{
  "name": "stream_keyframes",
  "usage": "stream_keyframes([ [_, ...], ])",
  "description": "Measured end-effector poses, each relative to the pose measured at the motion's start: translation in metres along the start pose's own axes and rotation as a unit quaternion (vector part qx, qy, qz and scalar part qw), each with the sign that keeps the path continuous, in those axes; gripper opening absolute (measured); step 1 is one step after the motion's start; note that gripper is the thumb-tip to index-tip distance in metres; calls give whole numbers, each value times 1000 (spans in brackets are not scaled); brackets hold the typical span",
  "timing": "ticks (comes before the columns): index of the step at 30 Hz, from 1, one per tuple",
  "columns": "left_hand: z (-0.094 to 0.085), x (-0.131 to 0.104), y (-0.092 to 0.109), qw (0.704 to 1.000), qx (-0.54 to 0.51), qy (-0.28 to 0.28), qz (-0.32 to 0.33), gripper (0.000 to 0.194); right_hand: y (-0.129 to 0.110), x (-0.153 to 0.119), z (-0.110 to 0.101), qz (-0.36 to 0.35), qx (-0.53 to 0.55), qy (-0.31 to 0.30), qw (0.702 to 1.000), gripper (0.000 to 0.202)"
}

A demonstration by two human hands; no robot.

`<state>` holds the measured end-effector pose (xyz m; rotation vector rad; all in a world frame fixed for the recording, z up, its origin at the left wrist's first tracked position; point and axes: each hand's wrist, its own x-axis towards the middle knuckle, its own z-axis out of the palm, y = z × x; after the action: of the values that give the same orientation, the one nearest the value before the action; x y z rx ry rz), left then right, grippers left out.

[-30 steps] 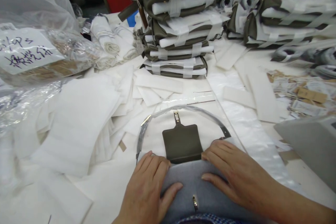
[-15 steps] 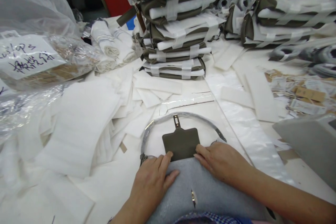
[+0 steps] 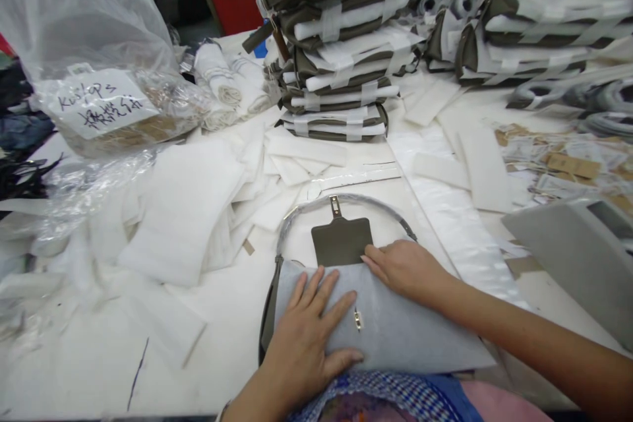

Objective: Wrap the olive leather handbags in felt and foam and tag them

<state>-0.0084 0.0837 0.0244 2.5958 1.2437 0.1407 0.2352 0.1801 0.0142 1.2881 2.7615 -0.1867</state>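
Bag (image 3: 269, 320), one, at worktop (image 3: 217, 362)'s near edge; sheet (image 3: 420, 336) covering front, flap (image 3: 341, 242) open. Left grip (image 3: 310, 326): moved off sheet's edge, now spread flat, steadying it, I judge. Right grip (image 3: 408, 267): pinching edge beside flap.

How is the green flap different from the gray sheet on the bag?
The green flap is dark, while the gray sheet is pale. The flap is small; the sheet is much wider. The left hand lies spread on the sheet, but not on the flap. Gold-coloured metal shows on both.
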Motion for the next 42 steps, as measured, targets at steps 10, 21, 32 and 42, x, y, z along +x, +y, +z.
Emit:
stream_keyframes([
  [10, 14, -4, 3, 999, 24, 46, -7, 79, 4, 17, -27, 4, 181, 140, 974, 26],
  [21, 17, -7, 1, 997, 5, 75, -2, 73, -13, 45, -49, -10, 375, 139, 916, 35],
  [32, 9, -6, 9, 995, -14, 96, 5, 70, -34, -38, -11, -177, 341, 55, 922, 34],
  [42, 17, -21, 19, 975, 43, 220, 9, 56, -37, -36, 1, -193, 300, 95, 929, 24],
])
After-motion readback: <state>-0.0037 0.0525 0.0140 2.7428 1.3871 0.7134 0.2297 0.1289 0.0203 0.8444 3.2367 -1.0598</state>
